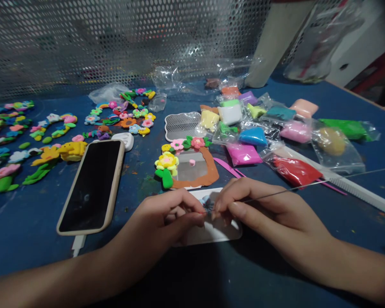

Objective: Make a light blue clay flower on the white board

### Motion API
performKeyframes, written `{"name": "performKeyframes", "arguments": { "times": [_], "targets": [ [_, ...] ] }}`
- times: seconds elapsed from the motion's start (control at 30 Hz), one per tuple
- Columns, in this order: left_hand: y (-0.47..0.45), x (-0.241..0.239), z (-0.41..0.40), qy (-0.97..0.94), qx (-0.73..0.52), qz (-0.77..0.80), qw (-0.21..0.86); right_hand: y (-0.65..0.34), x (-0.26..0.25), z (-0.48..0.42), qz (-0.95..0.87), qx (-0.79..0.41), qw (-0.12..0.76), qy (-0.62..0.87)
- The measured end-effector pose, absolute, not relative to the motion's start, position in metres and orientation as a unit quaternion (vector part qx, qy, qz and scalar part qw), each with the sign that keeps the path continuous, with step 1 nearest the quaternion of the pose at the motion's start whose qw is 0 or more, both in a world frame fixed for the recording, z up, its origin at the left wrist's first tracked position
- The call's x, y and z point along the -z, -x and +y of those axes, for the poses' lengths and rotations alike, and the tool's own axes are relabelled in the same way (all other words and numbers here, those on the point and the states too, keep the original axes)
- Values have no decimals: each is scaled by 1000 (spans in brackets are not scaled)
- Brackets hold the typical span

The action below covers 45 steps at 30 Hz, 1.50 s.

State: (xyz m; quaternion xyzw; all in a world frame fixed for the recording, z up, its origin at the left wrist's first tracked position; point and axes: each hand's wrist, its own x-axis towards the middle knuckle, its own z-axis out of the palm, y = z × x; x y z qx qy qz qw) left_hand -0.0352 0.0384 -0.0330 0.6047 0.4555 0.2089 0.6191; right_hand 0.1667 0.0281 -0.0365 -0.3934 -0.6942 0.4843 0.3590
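My right hand is closed, pinching a long thin wire that runs out past it to the right edge. The wire's near tip reaches the fingertips of my left hand, which pinch a tiny red piece, mostly hidden. Under both hands lies a white-rimmed flat panel, with something light blue on it partly covered by my fingers. Just beyond lies a mirror edged with brown clay and clay flowers; a small pink lump rests on its face.
Left of my hands lies a phone with a white cable. Clay flower decorations spread across the left side. Bagged coloured clay, a pink tool and a white comb lie to the right. A perforated metal panel stands behind.
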Motion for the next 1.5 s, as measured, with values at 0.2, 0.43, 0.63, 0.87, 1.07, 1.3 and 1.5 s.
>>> {"name": "performKeyframes", "arguments": {
  "times": [0.2,0.43,0.63,0.87,1.07,1.3,1.5],
  "targets": [
    [37,35,37,-605,-207,460,616,-167,39,28,-692,-484,370,388],
    [37,35,38,-609,-204,460,613,-167,39,26,-687,-486,381,383],
    [36,34,39,-608,-203,468,608,-167,39,27,-686,-487,382,383],
    [36,34,38,-602,-206,464,616,-168,39,26,-686,-484,383,386],
    [37,34,37,-521,-236,507,644,-169,40,27,-678,-482,380,405],
    [40,33,37,-542,-246,512,620,-168,40,31,-671,-494,339,438],
    [41,33,35,-588,-246,505,582,-168,41,31,-673,-500,313,446]
  ]
}}
